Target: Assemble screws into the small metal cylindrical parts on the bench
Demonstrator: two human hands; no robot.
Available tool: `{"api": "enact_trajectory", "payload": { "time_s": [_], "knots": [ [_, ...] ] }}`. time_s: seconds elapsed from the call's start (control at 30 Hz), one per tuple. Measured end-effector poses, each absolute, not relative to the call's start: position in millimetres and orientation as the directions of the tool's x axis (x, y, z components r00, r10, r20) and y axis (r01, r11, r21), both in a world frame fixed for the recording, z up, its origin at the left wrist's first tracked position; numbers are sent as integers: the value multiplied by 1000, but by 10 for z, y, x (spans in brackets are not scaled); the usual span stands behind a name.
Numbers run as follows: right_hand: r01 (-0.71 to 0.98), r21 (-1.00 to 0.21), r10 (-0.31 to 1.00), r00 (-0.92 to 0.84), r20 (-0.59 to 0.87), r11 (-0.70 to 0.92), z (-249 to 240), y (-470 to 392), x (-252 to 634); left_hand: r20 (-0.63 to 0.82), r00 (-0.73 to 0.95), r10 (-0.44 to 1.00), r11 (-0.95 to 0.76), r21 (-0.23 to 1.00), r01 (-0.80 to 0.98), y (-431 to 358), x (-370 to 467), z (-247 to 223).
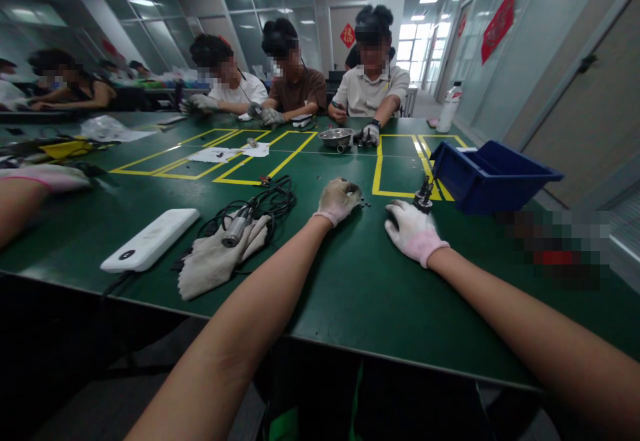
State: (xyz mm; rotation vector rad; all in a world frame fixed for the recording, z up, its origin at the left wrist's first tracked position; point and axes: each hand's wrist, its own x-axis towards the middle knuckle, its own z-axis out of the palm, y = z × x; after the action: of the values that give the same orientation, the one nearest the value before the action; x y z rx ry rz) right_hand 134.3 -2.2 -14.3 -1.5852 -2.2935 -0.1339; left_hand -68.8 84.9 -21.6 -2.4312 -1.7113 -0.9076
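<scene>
My left hand (340, 201), in a greyish work glove, rests on the green table with its fingers curled down. Beside its fingertips lie several tiny dark metal pieces (365, 203). Whatever those fingers pinch, if anything, is too small to make out. To the right, my right hand (413, 231) wears a white glove with a pink cuff. It is closed against the base of a dark metal assembly (424, 193), which sticks up past the knuckles. Its thumb and forefinger point left, a little apart, and its other fingers are mostly hidden.
A blue bin (493, 174) stands right of my right hand. Left are a crumpled glove (207, 264), a cylindrical metal tool (237, 228), black cables (280, 201) and a white power bank (150, 240). Across the table, a co-worker's gloved hand (370, 136) is near a metal bowl (336, 137).
</scene>
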Motion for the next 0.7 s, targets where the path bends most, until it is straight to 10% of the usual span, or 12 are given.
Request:
{"api": "enact_trajectory", "payload": {
  "time_s": [0.3, 0.7],
  "knots": [
    [925, -36, 896, -357, 263, 379, -90, -89, 1378, 231, 581, 781, -606, 52, 794, 562, -530, -221],
    [892, -79, 878, -418, 234, 446, -95, -280, 1374, 82, 368, 926, -373, 44, 927, 1550, -257, -377]
  ]
}}
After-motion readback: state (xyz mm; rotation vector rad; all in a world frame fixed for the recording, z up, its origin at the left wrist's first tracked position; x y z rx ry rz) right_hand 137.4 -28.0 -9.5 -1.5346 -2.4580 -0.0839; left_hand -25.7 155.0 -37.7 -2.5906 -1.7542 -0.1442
